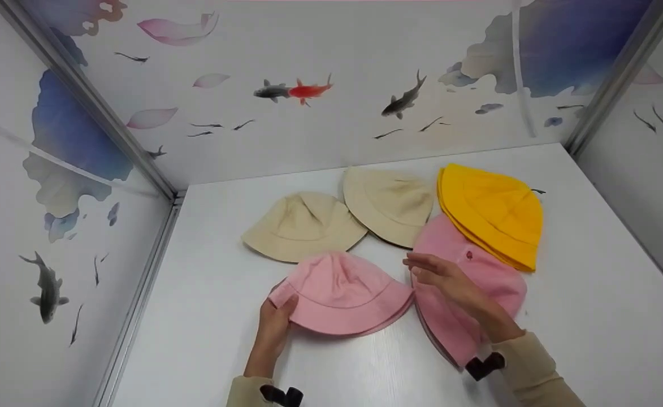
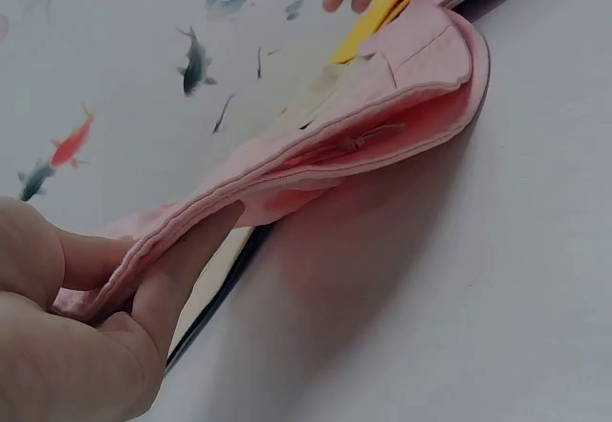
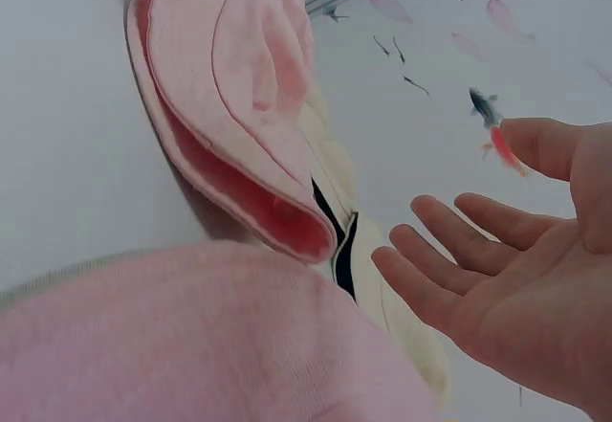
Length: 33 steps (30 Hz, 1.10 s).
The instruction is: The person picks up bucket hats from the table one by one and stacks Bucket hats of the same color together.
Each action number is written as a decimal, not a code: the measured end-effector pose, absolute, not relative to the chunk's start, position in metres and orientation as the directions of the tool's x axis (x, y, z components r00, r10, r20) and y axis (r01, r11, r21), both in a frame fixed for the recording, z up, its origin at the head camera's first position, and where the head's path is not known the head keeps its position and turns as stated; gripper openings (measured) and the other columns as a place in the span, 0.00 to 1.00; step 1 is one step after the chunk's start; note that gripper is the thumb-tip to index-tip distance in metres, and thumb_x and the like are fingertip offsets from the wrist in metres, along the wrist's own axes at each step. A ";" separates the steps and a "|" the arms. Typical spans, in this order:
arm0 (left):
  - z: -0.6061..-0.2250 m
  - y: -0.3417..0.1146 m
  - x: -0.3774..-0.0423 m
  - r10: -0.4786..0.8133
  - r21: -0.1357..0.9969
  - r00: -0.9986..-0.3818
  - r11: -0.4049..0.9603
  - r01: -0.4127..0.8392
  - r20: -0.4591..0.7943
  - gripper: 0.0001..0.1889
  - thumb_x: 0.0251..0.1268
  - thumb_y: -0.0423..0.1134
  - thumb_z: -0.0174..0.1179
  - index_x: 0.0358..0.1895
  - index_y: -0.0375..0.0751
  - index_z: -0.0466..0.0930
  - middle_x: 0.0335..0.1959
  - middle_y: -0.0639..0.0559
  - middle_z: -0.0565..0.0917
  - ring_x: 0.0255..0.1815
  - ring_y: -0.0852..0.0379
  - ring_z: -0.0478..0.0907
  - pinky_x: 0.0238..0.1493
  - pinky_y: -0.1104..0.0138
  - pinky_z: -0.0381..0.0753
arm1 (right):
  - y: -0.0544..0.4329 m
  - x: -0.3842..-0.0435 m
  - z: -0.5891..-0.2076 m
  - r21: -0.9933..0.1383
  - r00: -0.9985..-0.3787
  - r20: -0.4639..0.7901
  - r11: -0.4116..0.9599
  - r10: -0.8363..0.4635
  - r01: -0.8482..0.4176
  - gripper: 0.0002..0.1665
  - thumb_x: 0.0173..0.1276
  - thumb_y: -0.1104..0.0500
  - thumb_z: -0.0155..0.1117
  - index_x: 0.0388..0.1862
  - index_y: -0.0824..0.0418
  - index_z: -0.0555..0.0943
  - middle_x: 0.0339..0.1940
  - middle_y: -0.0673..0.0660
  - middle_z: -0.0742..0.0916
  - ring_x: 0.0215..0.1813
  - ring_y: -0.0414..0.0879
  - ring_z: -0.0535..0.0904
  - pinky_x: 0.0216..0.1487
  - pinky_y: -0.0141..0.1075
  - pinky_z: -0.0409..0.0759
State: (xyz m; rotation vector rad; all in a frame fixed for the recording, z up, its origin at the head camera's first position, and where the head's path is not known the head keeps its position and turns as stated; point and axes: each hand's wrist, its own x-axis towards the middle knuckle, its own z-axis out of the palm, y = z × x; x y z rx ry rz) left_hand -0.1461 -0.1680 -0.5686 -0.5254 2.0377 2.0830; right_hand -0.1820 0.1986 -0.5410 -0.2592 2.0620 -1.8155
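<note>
Right of our left fingers we have the front hat, two rear hats beyond, overlapping hats right of our right fingers.
</note>
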 end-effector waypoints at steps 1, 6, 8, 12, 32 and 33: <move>-0.569 -0.168 -0.147 -0.117 0.929 -0.922 -0.044 -0.367 -0.369 0.30 0.78 0.39 0.52 0.77 0.40 0.57 0.71 0.38 0.70 0.52 0.54 0.75 0.51 0.67 0.83 | 0.204 -0.180 -0.540 -0.978 -0.918 -0.179 0.170 -0.355 0.125 0.36 0.77 0.48 0.57 0.76 0.62 0.63 0.75 0.62 0.73 0.76 0.59 0.66 0.74 0.45 0.71; -0.568 -0.170 -0.150 -0.146 0.919 -0.908 -0.028 -0.392 -0.392 0.30 0.77 0.41 0.54 0.76 0.37 0.58 0.66 0.38 0.74 0.48 0.55 0.75 0.45 0.68 0.81 | 0.229 -0.170 -0.532 -0.931 -0.930 -0.272 0.313 -0.246 0.189 0.41 0.72 0.37 0.58 0.77 0.54 0.64 0.76 0.58 0.71 0.75 0.61 0.68 0.69 0.53 0.75; -0.568 -0.171 -0.152 -0.160 0.914 -0.901 -0.024 -0.404 -0.402 0.30 0.76 0.42 0.55 0.76 0.36 0.59 0.65 0.38 0.74 0.49 0.54 0.76 0.45 0.68 0.82 | 0.240 -0.167 -0.528 -0.917 -0.935 -0.276 0.353 -0.221 0.188 0.43 0.71 0.35 0.58 0.77 0.54 0.63 0.77 0.60 0.70 0.74 0.62 0.68 0.66 0.54 0.77; -0.570 -0.171 -0.154 -0.187 0.904 -0.886 -0.030 -0.427 -0.425 0.31 0.76 0.43 0.56 0.75 0.33 0.59 0.65 0.37 0.74 0.51 0.53 0.76 0.50 0.66 0.83 | 0.263 -0.163 -0.523 -0.898 -0.959 -0.216 0.423 -0.183 0.122 0.40 0.75 0.40 0.57 0.76 0.62 0.64 0.75 0.65 0.72 0.73 0.64 0.69 0.66 0.56 0.77; -0.580 -0.173 -0.153 -0.152 0.917 -0.904 -0.079 -0.392 -0.399 0.28 0.79 0.38 0.48 0.74 0.28 0.58 0.71 0.32 0.69 0.64 0.48 0.73 0.72 0.51 0.71 | 0.333 -0.147 -0.537 -0.699 -0.864 -0.447 0.513 0.231 0.499 0.65 0.66 0.31 0.61 0.73 0.80 0.45 0.67 0.79 0.58 0.53 0.60 0.72 0.49 0.38 0.80; -0.581 -0.173 -0.153 -0.145 0.917 -0.906 -0.082 -0.390 -0.398 0.27 0.79 0.38 0.48 0.75 0.28 0.57 0.71 0.32 0.69 0.66 0.47 0.72 0.73 0.50 0.69 | 0.332 -0.146 -0.539 -0.689 -0.853 -0.466 0.508 0.236 0.517 0.66 0.66 0.31 0.62 0.73 0.80 0.44 0.67 0.79 0.58 0.52 0.59 0.73 0.47 0.36 0.80</move>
